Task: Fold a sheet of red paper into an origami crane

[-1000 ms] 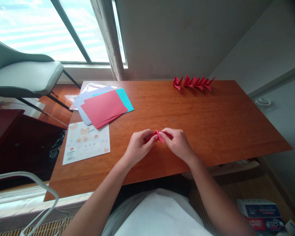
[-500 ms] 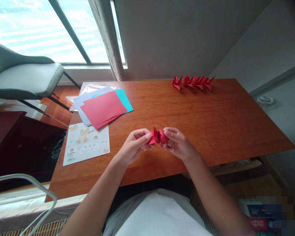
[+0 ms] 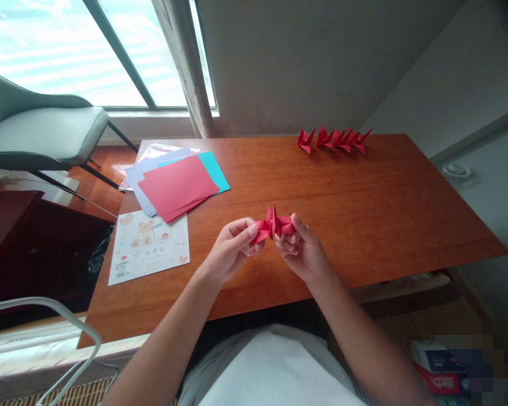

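A small red folded paper figure (image 3: pixel 273 224) is held just above the wooden table (image 3: pixel 364 214), near its front middle. My left hand (image 3: pixel 232 248) pinches its left wing between thumb and fingers. My right hand (image 3: pixel 302 248) pinches the right wing the same way. Two points of the figure stick up between the hands. Both hands are closed on the paper.
A row of several finished red paper cranes (image 3: pixel 333 140) stands at the table's far edge. A stack of red, teal and pale sheets (image 3: pixel 175 183) lies at the left, with a printed bear packet (image 3: pixel 149 245) in front. A grey chair (image 3: pixel 42 132) stands by the window.
Both hands have lifted the red figure a little and pulled its wings apart, so its middle points now stand up higher.
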Demonstrator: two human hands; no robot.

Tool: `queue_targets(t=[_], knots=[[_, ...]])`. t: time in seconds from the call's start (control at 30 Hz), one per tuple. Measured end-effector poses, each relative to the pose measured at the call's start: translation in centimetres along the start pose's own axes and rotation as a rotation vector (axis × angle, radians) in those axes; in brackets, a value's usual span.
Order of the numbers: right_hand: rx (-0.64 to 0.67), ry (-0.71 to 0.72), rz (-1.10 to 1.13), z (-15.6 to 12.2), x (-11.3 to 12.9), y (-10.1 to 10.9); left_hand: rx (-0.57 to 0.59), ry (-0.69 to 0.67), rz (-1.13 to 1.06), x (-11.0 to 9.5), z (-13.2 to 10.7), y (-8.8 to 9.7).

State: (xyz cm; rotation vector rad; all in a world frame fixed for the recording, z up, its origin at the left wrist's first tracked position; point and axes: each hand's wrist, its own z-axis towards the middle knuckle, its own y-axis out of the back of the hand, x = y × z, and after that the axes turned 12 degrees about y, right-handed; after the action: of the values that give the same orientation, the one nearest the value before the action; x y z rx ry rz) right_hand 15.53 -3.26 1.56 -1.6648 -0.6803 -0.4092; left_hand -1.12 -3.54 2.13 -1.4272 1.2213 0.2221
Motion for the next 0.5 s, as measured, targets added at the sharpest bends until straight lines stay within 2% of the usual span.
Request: queue_targets(t=[0.23,0.5], knots=[[-0.002,0.016,0.006,-0.5,-0.2,-0.6,-0.027,-0.027,-0.001,-0.3,-0.2,-0.2],[0.021,0.214,-0.279,-1.0,0.5,0.8,-0.099,-0.06,-0.052,-0.1,0.1,0.1]])
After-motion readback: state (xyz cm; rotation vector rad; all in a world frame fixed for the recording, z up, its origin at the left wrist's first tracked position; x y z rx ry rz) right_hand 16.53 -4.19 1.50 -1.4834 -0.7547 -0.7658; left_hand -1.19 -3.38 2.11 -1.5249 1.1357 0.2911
